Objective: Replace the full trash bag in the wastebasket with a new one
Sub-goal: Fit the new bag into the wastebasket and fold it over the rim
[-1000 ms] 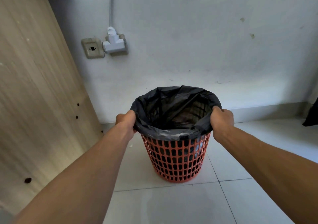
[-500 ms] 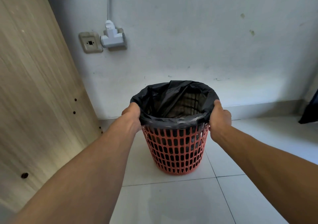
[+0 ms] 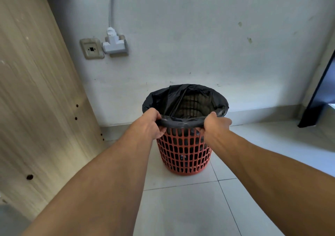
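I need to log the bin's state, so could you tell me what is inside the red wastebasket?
A black trash bag lines the red wastebasket, its edge folded over the rim. Its lower part shows darkly through the mesh. Any contents at the bottom are too dark to make out.

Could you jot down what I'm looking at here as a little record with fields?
Place: tiled floor by a white wall
Basket: orange lattice wastebasket, upright
Liner: black trash bag folded over the rim
Left hand: gripping the bag's near-left edge
Right hand: gripping the bag's near-right edge
Nearby: wooden panel on the left, wall socket adapter
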`<state>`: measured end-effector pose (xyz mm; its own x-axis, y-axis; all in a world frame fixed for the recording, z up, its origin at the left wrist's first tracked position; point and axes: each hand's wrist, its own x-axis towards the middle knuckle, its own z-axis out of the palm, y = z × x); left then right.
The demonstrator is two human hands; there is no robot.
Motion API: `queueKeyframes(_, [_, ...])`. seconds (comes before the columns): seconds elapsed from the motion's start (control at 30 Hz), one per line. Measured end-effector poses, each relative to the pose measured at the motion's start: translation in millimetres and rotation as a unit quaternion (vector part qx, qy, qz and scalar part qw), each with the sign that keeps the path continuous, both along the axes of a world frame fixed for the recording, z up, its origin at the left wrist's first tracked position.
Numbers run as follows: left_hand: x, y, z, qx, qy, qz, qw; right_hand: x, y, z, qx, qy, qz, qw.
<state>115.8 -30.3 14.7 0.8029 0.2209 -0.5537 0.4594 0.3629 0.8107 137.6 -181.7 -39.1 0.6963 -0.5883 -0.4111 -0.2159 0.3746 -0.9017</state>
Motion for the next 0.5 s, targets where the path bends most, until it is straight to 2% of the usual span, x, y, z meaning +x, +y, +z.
queueKeyframes(0.1, [0.6,6.4,1.1,-0.030,-0.026,0.019,0.999,-3.2,-6.0,3.3,-0.009,0.008,-0.004,1.000])
queueKeyframes(0.23, [7.3,19.1,-8.9,-0.029,0.011,0.011,0.999,-3.1,-18.6,3.2,-0.079,0.023,-0.003,0.997])
queueKeyframes(0.5, [16.5,27.3,-14.1,-0.034,0.002,0.021,0.999,-1.6,-36.7,0.3,-0.115,0.007,0.019,0.993])
